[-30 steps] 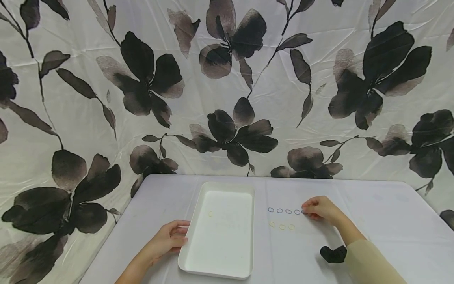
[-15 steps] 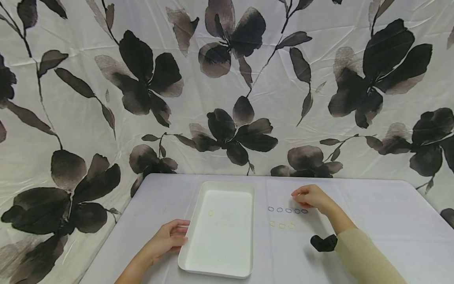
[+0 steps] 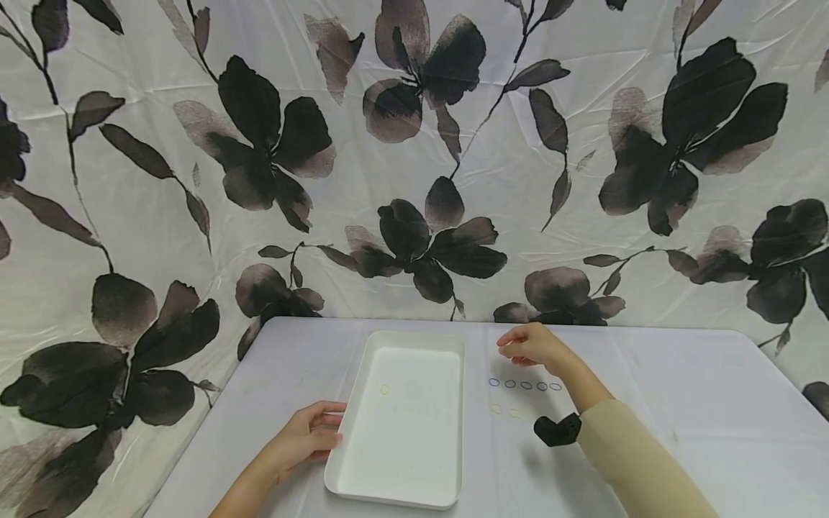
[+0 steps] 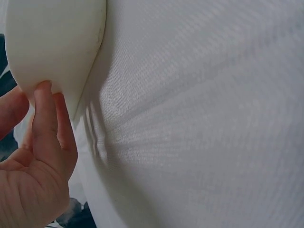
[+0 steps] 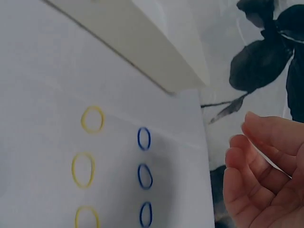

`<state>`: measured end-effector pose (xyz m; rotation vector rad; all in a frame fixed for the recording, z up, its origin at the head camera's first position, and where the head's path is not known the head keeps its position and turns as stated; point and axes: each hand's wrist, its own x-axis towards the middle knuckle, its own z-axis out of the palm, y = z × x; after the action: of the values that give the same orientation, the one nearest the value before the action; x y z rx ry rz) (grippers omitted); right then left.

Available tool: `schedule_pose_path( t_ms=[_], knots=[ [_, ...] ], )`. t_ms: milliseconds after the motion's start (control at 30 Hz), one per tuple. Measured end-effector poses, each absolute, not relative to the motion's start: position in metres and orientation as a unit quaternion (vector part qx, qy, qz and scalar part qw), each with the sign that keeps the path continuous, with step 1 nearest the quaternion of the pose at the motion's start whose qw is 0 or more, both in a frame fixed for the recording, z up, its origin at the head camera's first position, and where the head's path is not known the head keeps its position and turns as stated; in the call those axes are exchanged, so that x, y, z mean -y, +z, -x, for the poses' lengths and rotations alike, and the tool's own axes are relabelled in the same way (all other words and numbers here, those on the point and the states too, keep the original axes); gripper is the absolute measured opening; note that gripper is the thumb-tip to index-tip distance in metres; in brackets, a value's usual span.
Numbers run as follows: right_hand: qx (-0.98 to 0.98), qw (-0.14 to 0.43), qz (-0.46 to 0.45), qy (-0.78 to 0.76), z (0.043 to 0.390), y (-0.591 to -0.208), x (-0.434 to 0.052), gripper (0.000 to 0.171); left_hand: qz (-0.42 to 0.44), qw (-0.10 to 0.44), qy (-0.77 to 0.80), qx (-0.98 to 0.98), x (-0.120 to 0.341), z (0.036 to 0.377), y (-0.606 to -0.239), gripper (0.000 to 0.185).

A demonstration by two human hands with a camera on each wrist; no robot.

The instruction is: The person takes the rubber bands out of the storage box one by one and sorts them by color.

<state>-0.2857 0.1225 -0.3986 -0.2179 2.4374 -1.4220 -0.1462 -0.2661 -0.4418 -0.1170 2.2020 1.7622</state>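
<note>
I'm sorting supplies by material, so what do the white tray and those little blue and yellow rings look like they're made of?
The white tray looks like moulded plastic: smooth, faintly glossy, with rounded corners and a thin rim. The blue rings and yellow rings look like small rubber bands: thin, slightly uneven ovals lying flat on the cloth, though silicone can't be ruled out.

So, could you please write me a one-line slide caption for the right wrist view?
Right hand hovering, fingers loosely curled, beside rows of blue rings and yellow rings near a white tray.
</note>
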Motion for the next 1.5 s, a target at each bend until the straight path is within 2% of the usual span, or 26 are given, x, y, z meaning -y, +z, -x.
schedule_pose_path(
  t_ms=[600, 1233, 1500],
  knots=[
    [-0.837, 0.186, 0.101, -0.505, 0.29, -0.399, -0.06, 0.02, 0.026, 0.168, 0.622, -0.764, 0.266, 0.147, -0.441, 0.057],
    [-0.823, 0.212, 0.143, -0.507, 0.275, -0.415, -0.004, 0.016, 0.022, 0.171, 0.625, -0.761, 0.269, 0.148, -0.443, 0.058],
    [-0.831, 0.197, 0.174, -0.491, 0.268, -0.428, 0.015, 0.013, 0.018, 0.168, 0.627, -0.76, 0.268, 0.148, -0.442, 0.059]
  ],
)
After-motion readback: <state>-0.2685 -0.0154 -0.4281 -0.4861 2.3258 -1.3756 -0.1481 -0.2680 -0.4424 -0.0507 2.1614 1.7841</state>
